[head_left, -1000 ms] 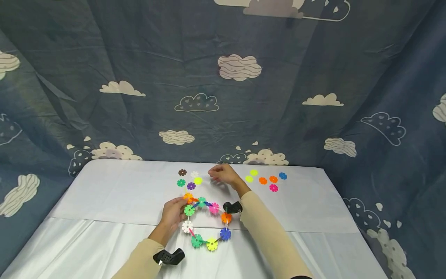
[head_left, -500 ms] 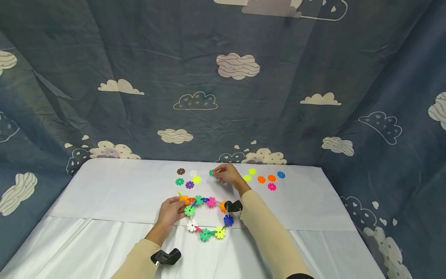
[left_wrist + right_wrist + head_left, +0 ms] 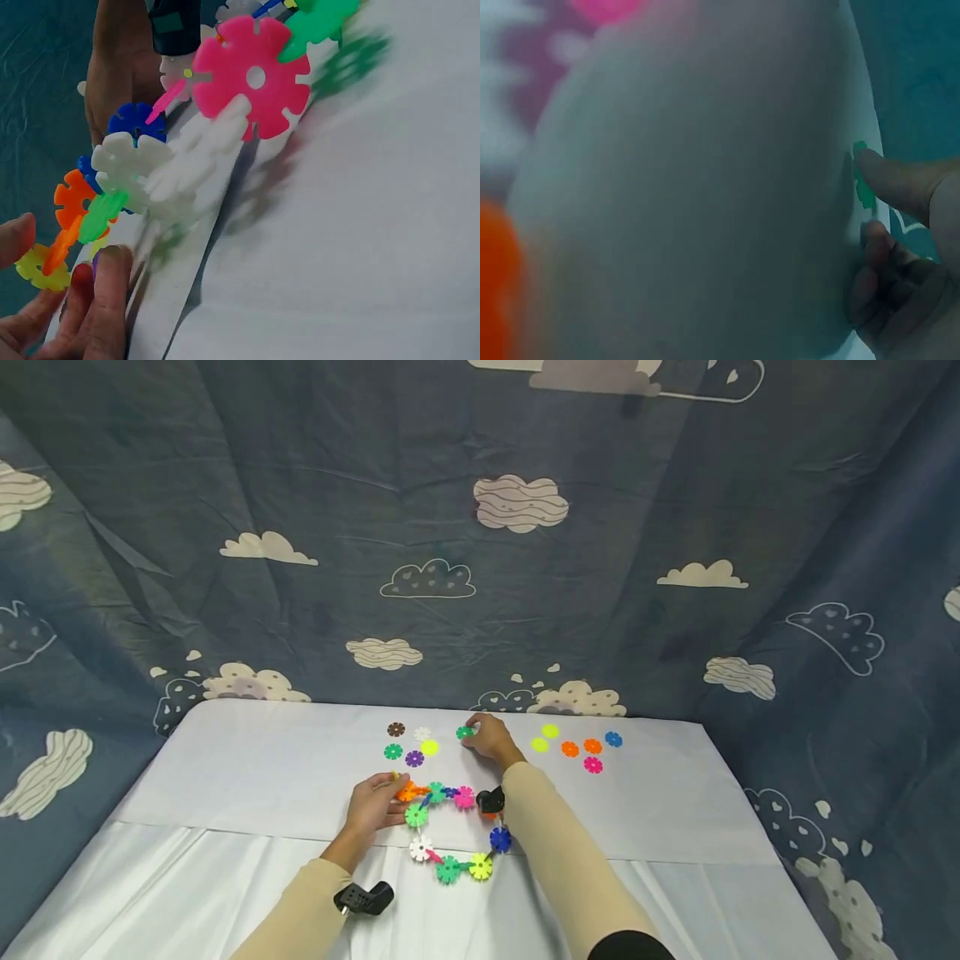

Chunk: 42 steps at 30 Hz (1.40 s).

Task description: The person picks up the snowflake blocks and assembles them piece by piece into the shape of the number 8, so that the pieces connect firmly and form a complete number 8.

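Note:
A ring of interlocking notched plastic discs (image 3: 447, 869), joined edge to edge in several colours, stands over the near middle of the table. My left hand (image 3: 372, 810) grips its upper left end. In the left wrist view, thumb and fingers pinch a yellow disc (image 3: 43, 270) attached to an orange disc (image 3: 73, 199). Farther back, my right hand (image 3: 492, 739) has its thumb and fingertips on a loose green disc (image 3: 464, 732). The right wrist view shows the thumb over that disc, with the other fingers curled below. The right wrist camera hides part of the ring's right side.
Loose discs lie in two groups at the back: brown (image 3: 396, 729), white, yellow, green and purple (image 3: 414, 758) on the left, yellow, orange, blue and pink (image 3: 593, 765) on the right. A cloud-patterned dark curtain (image 3: 435, 635) hangs behind the white-covered table (image 3: 262, 768).
The right fingertips have shifted slightly right, and the green disc, hidden a second ago, now shows at them. The ring's lower part has swung slightly right and up while the left hand keeps its hold.

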Each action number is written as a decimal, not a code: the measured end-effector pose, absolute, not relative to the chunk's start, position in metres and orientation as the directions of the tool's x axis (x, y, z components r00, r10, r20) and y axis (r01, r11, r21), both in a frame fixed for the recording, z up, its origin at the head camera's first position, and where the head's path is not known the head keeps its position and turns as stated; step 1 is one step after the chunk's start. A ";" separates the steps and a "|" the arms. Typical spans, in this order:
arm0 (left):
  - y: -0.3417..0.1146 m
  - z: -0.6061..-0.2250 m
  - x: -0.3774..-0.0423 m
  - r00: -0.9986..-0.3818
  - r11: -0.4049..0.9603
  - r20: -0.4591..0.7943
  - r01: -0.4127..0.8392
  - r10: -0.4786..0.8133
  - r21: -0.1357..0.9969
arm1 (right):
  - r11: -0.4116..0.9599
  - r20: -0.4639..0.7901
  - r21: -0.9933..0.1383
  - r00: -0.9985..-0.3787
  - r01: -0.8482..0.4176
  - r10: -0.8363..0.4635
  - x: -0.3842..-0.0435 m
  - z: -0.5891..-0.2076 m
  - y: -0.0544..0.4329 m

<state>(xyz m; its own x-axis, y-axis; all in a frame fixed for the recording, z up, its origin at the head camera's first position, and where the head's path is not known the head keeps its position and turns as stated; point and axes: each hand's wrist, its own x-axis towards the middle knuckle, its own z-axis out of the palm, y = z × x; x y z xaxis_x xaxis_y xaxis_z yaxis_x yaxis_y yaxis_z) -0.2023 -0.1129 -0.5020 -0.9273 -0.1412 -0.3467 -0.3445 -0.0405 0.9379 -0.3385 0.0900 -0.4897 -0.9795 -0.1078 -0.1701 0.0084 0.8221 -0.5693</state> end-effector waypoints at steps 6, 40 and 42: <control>-0.107 -0.505 -0.203 -0.943 -0.125 -0.299 -0.282 -0.146 0.951 | 0.861 -0.158 -0.508 -0.981 -0.018 -0.113 -0.338 -0.489 0.088; -0.090 -0.501 -0.204 -0.960 -0.377 -0.201 -0.115 -0.197 0.919 | 0.268 -0.014 -0.955 -0.883 -0.127 -0.468 -0.293 -0.463 0.024; -0.090 -0.502 -0.204 -0.964 -0.392 -0.193 -0.108 -0.184 0.913 | 0.270 -0.013 -0.953 -0.870 -0.139 -0.493 -0.292 -0.463 0.025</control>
